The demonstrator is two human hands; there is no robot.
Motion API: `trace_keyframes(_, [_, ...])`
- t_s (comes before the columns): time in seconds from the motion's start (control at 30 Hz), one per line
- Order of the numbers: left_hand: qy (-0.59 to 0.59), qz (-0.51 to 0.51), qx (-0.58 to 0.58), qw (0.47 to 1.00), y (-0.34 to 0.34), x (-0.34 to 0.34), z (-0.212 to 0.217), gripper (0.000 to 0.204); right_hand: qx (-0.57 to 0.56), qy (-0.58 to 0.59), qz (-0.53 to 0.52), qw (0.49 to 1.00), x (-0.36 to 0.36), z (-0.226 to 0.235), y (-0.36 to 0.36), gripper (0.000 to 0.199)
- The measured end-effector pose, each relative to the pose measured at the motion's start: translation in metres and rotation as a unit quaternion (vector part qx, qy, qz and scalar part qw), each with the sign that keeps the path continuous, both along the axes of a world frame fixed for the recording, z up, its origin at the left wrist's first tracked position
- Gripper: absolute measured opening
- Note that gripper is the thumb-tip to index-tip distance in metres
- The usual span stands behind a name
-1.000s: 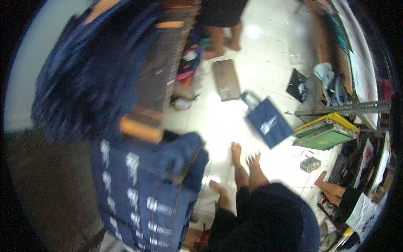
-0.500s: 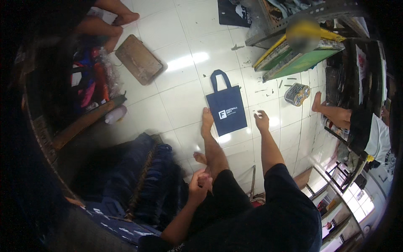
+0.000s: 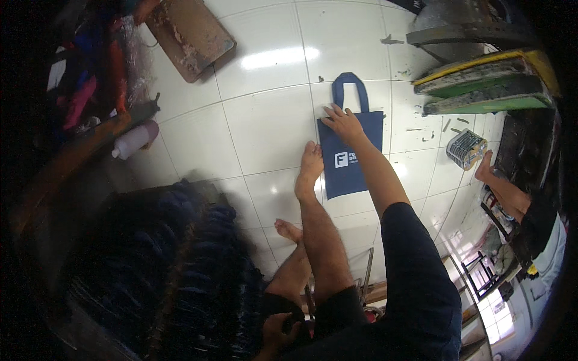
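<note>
A dark blue tote bag [image 3: 340, 182] with a white print lies flat on the tiled floor, its handle loop pointing away from me. Across its upper left part reaches my right hand [image 3: 345, 125], fingers spread, just below the handle; whether they press on the cloth I cannot tell. Part of the print is hidden under my right forearm. My left hand [image 3: 278, 331] rests low by my lap in dim light, loosely curled with the thumb apart, and nothing shows in it. My bare foot [image 3: 311, 161] stands beside the bag's left edge.
Dark blue piled fabric [image 3: 174, 253] fills the lower left. A brown block [image 3: 192, 39] and a pale bottle [image 3: 135, 139] lie further off. At right are green and yellow framed boards [image 3: 481, 90], a patterned tin [image 3: 466, 149] and another person's leg [image 3: 506, 192].
My right hand has moved left and away from me, from beside the bag to over its top. My left hand has dropped toward my lap. The view has shifted.
</note>
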State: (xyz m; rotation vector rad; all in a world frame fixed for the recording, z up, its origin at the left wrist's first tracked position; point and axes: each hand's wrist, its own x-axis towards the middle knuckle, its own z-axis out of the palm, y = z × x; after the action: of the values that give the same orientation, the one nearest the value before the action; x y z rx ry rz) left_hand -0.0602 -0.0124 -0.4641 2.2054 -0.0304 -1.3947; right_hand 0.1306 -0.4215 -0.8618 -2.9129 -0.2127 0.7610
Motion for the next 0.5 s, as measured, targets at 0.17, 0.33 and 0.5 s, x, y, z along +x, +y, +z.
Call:
trace_keyframes(0.17, [0.013, 0.052, -0.001, 0.999, -0.022, 0.023, 0.007, 0.037, -0.005, 0.026, 0.041, 0.999, -0.002, -0.02, 0.014, 0.049])
trace_keyframes(0.33, [-0.002, 0.062, -0.037, 0.997, -0.025, 0.02, 0.006, 0.037, -0.034, 0.046, 0.102, 0.993, -0.008, -0.028, -0.009, 0.026])
trace_keyframes(0.5, [0.015, 0.181, -0.039, 0.983, -0.011, -0.025, 0.018, 0.033, -0.039, 0.093, 0.073, 0.992, -0.022, 0.071, -0.027, 0.021])
